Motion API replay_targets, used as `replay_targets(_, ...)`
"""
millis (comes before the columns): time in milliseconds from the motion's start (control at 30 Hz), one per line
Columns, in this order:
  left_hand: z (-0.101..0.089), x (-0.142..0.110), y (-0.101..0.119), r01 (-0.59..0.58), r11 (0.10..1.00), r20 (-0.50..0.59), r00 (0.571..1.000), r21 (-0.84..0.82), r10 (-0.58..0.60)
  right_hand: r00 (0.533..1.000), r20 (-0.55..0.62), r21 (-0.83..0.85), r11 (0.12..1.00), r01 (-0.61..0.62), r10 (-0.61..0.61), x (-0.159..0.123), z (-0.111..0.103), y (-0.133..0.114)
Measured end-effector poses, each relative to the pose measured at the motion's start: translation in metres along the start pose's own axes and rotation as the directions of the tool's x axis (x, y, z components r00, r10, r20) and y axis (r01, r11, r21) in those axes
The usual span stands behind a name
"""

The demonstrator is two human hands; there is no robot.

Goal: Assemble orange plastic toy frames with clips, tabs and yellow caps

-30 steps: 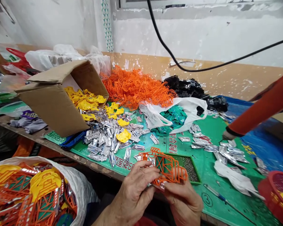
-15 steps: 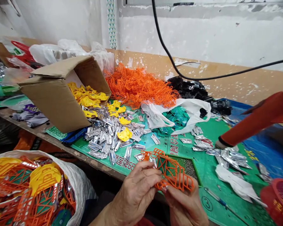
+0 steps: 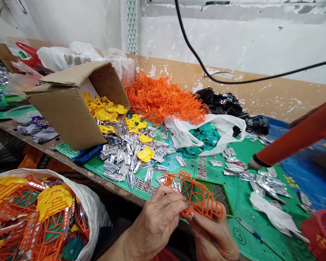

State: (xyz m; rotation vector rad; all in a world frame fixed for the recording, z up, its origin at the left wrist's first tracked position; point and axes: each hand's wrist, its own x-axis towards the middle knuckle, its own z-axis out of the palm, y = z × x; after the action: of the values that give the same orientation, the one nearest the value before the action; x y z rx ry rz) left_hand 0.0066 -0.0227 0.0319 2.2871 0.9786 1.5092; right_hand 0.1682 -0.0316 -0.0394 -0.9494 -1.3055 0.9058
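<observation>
left hand (image 3: 154, 221) and right hand (image 3: 212, 241) — both grips clamped on an orange frame (image 3: 197, 195), up over a green tray (image 3: 220, 192) near the edge of the counter (image 3: 241, 226) — thin struts, so a risk of a snap under too hard a twist, and of a slip into the tray or off the counter from too loose a pinch.

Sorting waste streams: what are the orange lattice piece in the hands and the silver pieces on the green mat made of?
The orange lattice piece looks like moulded plastic: thin, even struts, solid colour, slight gloss. The silver pieces look like metallised film or foil: mirror-bright and creased. Which of the two cannot be told from here.
</observation>
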Motion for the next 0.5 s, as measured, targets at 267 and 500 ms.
replay_targets(267, 0.000, -0.002, 0.001, -0.008, 0.990, 0.067, 0.998, 0.140, -0.001, 0.964, -0.071, -0.046, 0.966, 0.255, -0.258, 0.012, 0.012, -0.018)
replay_targets(500, 0.001, -0.005, 0.001, -0.055, 0.983, 0.109, 0.993, 0.177, 0.036, 0.924, -0.053, -0.099, 0.923, 0.372, -0.378, 0.020, 0.017, -0.028)
